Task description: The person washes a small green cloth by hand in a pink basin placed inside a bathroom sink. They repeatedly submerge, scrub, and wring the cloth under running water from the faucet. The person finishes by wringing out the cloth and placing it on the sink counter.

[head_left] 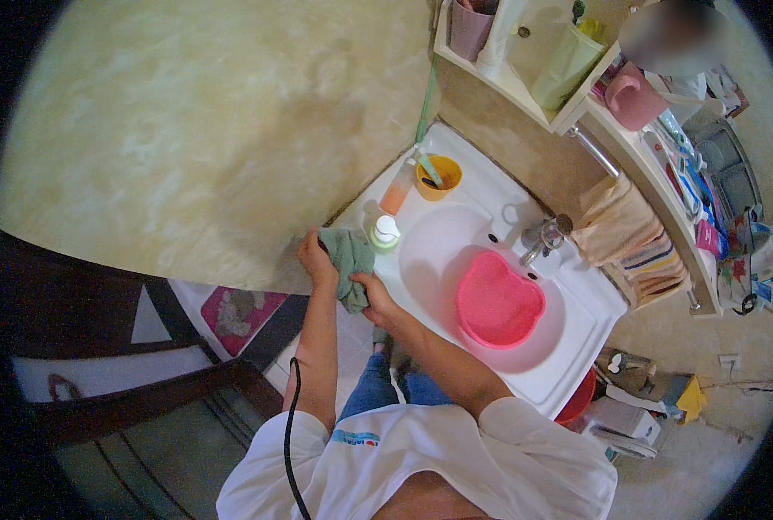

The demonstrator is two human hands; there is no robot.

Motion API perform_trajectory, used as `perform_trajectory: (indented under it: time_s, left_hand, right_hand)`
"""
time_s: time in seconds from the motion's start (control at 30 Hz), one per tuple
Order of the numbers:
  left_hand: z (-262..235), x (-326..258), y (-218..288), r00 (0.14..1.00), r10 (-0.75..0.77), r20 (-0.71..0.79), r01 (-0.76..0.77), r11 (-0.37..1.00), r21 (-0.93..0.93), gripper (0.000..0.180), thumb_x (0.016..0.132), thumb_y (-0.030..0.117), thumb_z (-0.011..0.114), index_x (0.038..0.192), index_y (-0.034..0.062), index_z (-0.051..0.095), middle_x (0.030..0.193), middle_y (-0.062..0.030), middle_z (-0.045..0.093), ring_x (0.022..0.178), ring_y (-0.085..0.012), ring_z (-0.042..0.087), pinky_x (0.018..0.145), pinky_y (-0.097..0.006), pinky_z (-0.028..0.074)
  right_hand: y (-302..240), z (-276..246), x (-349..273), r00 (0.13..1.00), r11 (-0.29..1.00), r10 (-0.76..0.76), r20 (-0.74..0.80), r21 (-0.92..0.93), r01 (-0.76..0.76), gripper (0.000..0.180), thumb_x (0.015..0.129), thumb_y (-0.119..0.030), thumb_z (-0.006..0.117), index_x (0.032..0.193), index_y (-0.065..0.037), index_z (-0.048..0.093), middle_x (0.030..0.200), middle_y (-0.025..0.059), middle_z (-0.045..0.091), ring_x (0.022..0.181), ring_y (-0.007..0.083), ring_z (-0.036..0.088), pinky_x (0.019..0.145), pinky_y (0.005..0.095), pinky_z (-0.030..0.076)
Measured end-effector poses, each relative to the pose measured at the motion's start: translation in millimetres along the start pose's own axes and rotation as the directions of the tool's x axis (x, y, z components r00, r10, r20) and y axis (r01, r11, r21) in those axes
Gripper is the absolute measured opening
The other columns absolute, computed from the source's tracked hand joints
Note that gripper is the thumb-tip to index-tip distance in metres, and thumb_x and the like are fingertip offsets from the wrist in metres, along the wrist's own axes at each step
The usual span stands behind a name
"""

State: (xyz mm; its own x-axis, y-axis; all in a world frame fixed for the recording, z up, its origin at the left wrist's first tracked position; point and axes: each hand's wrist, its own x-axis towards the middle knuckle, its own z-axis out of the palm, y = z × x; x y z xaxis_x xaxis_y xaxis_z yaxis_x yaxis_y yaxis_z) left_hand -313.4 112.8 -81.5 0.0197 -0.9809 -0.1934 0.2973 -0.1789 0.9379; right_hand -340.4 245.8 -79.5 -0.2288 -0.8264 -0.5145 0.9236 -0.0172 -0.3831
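Note:
Both my hands hold a green cloth (349,263) at the left corner of a white washbasin (577,334). My left hand (315,257) grips the cloth's upper left part. My right hand (371,293) pinches its lower end. The cloth rests against the basin's rim, next to a small bottle with a white and green cap (386,232).
A pink heart-shaped bowl (497,305) sits in the basin below a metal tap (544,237). A yellow cup (438,177) and an orange bottle (396,191) stand at the far corner. Towels (629,238) hang on a rail; shelves (534,82) with cups are above.

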Motion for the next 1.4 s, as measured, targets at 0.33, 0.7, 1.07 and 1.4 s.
perform_trajectory:
  time_s: [0.33,0.7,1.07,1.4]
  left_hand:
    - [-21.8,-7.0,-16.3,0.936,0.086,0.342,-0.185,0.946,0.268,0.017,0.078,0.004,0.055,0.094,-0.0027,0.060,0.097,-0.0078,0.056,0.092,-0.0187,0.053,0.084,-0.028,0.041]
    - [-9.4,-11.6,-15.9,0.545,0.213,0.811,-0.835,0.231,0.500,0.057,0.064,0.007,0.066,0.119,0.0032,0.051,0.127,-0.0120,0.048,0.120,-0.0318,0.039,0.098,-0.044,0.031]
    - [-24.5,1.4,-21.5,0.610,0.157,0.776,-0.775,0.319,0.545,0.049,0.071,0.014,0.063,0.118,0.0028,0.053,0.126,-0.0158,0.048,0.112,-0.0347,0.045,0.099,-0.044,0.032]
    - [-3.5,-39.7,43.6,0.651,0.350,0.674,-0.759,0.280,0.588,0.020,0.073,0.010,0.062,0.093,0.0055,0.062,0.101,-0.0115,0.053,0.101,-0.0282,0.051,0.087,-0.041,0.040]
  right_hand:
    - [-1.7,-0.7,35.3,0.990,0.987,-0.087,-0.110,0.127,0.101,0.040,0.087,-0.016,0.051,0.125,-0.014,0.037,0.116,0.0086,0.051,0.101,0.0258,0.053,0.084,0.0445,0.047]
    - [-1.1,-34.5,57.2,0.897,0.870,-0.389,-0.211,-0.403,0.283,0.048,0.087,-0.018,0.054,0.129,-0.003,0.038,0.122,0.0135,0.049,0.108,0.0258,0.050,0.090,0.0358,0.043]
    - [-19.1,-11.3,9.1,0.957,0.845,-0.266,-0.113,-0.506,0.175,0.055,0.087,-0.011,0.049,0.138,0.001,0.030,0.140,0.0116,0.036,0.123,0.0211,0.038,0.101,0.0279,0.028]
    - [-39.4,-51.7,-19.4,0.916,0.851,-0.311,-0.254,-0.504,0.149,0.049,0.088,-0.012,0.049,0.134,-0.002,0.037,0.130,0.0107,0.044,0.111,0.0180,0.045,0.090,0.0313,0.039]
